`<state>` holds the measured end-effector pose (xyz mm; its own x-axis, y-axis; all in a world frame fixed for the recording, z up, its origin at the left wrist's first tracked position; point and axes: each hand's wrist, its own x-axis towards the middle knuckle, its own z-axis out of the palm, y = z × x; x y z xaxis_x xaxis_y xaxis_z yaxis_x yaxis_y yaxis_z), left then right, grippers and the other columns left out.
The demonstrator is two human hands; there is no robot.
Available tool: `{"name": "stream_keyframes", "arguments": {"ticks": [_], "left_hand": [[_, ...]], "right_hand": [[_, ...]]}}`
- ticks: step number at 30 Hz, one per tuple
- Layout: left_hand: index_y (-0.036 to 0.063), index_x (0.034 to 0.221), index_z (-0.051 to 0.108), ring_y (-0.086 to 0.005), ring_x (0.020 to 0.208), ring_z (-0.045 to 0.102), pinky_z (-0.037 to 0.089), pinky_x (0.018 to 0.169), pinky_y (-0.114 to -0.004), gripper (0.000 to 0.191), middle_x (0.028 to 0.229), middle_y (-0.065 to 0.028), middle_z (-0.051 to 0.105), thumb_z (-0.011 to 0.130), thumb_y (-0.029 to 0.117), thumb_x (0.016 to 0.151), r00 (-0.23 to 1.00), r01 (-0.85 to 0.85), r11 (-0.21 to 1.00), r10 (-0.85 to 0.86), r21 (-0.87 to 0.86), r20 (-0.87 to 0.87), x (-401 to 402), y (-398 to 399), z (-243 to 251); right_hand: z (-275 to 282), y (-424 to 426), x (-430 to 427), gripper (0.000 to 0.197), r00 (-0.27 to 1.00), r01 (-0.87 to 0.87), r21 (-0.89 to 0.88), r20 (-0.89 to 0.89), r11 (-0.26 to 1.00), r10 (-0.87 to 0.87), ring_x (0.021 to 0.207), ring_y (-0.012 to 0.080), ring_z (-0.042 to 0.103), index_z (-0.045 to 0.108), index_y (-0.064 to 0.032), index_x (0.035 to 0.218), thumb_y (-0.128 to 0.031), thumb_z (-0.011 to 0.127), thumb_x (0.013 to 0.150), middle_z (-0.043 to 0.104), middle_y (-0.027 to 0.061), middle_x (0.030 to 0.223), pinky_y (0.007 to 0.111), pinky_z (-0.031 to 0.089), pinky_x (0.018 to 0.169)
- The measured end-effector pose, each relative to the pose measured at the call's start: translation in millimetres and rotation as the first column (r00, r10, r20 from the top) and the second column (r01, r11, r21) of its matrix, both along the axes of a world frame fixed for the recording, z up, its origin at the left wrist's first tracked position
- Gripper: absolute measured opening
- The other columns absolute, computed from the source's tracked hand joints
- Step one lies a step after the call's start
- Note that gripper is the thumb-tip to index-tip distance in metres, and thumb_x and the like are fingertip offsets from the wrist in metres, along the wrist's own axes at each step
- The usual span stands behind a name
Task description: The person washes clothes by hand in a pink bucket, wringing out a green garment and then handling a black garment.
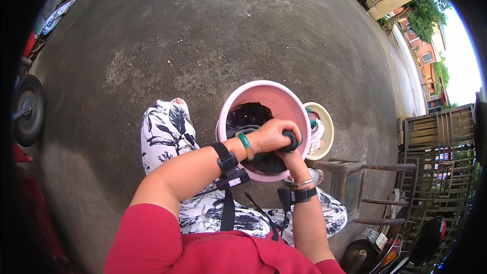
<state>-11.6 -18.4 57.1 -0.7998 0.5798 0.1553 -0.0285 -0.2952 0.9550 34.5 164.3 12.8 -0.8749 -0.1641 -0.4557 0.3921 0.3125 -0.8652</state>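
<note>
My left hand (273,136), with a jade bangle at the wrist, is closed around a bunched dark green cloth (291,140). Just below it, my right hand (293,163) grips the same cloth; its fingers are partly hidden. Both hands are over a pink plastic bucket (284,97), toward its right side. Inside the bucket lies more dark wet fabric (262,161), beside dark water (249,114). A pale yellow basin (328,129) stands right of the bucket, holding white and teal cloths (315,137).
A worn wooden chair (348,165) stands close on my right, with a parked motorcycle (388,251) beyond it. Slatted fencing (437,152) runs along the right. A vehicle wheel (28,110) is at the far left. Concrete ground (213,38) stretches ahead.
</note>
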Motion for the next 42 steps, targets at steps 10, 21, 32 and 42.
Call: {"name": "stream_keyframes", "arguments": {"ticks": [10, 21, 32, 42], "left_hand": [[0.0000, 0.085, 0.063, -0.0129, 0.071, 0.062, 0.049, 0.069, -0.029, 0.028, 0.081, -0.0066, 0.064, 0.056, 0.027, 0.085, 0.872, 0.116, 0.941, 0.055, -0.316, 0.486, 18.7, -4.0, -33.5], [0.0123, 0.130, 0.038, -0.0313, 0.125, 0.033, 0.028, 0.104, -0.037, 0.070, 0.133, -0.0146, 0.036, 0.056, 0.002, 0.063, 0.939, -0.344, 0.683, 0.252, -0.644, -0.234, -9.4, -14.5, -60.0], [0.0022, 0.106, 0.057, -0.0132, 0.083, 0.054, 0.044, 0.073, -0.026, 0.039, 0.093, -0.0085, 0.059, 0.068, 0.014, 0.070, 0.857, -0.031, 0.919, 0.227, -0.393, 0.463, -18.3, -23.9, -66.8], [0.0039, 0.100, 0.052, -0.0043, 0.081, 0.047, 0.040, 0.073, -0.019, 0.015, 0.090, 0.0008, 0.053, 0.049, 0.004, 0.086, 0.792, -0.601, 0.799, 0.589, 0.034, 0.162, -38.3, -34.4, -26.1]], "right_hand": [[29.8, 13.3, 0.9, 0.035, 0.878, 0.271, -0.780, -0.040, 0.565, -0.477, 0.111, 0.0265, 0.048, 0.043, -0.0043, 0.122, -0.024, 0.036, 0.093, 0.051, 0.0133, 0.122, 0.039, 0.034, 0.100], [71.5, -8.5, 4.9, 0.020, 0.975, 0.074, -0.996, 0.063, 0.045, -0.214, 0.083, 0.0174, 0.047, 0.049, -0.0154, 0.091, -0.027, 0.033, 0.095, 0.050, 0.0014, 0.085, 0.031, 0.033, 0.086], [94.3, -12.4, -4.8, 0.017, 0.965, -0.062, -0.998, -0.055, -0.023, -0.258, 0.081, 0.0182, 0.048, 0.050, -0.0172, 0.083, -0.024, 0.040, 0.094, 0.049, -0.0005, 0.081, 0.035, 0.033, 0.086], [38.0, 14.7, -7.5, 0.042, 0.935, -0.112, 0.360, -0.278, 0.926, 0.221, 0.084, 0.0164, 0.055, 0.056, -0.0037, 0.107, 0.010, 0.055, 0.067, 0.057, 0.0052, 0.092, 0.025, 0.044, 0.077]]}}
